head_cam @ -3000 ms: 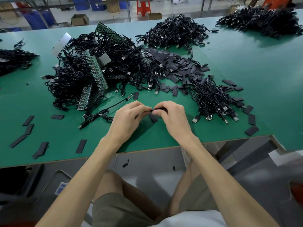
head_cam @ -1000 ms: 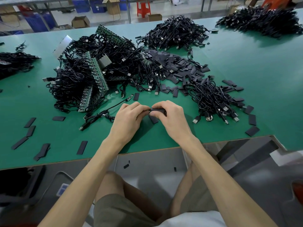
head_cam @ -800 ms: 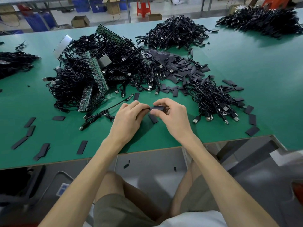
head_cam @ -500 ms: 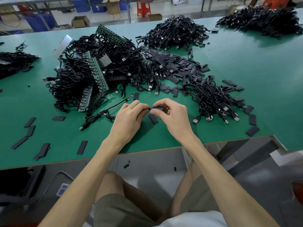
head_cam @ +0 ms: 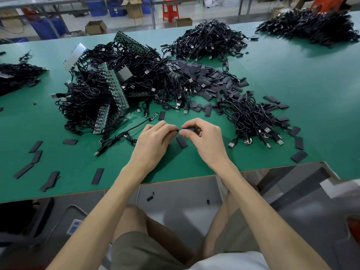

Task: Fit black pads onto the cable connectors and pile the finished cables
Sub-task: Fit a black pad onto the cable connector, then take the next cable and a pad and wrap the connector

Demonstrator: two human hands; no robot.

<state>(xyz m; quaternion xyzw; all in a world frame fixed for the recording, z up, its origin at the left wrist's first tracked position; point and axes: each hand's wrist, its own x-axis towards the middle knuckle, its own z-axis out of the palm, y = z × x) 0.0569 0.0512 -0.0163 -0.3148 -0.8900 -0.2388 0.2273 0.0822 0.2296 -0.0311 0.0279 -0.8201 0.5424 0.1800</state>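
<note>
Both hands meet over the near middle of the green table. My right hand pinches a black pad between thumb and fingers. My left hand pinches the connector end of a black cable, right at the pad's left end; the connector itself is hidden by my fingers. That cable trails left to a USB plug on the table. A loose pad lies under my hands. A heap of pads sits behind, and a pile of cables lies to the right.
A big tangle of cables and green circuit boards fills the left centre. More cable piles sit at the back, far right and far left. Loose pads lie near the front left edge and right.
My hands stay together at the same spot. The right hand's fingers have shifted a little on the pad, and its thumb and forefinger now pinch it from above.
</note>
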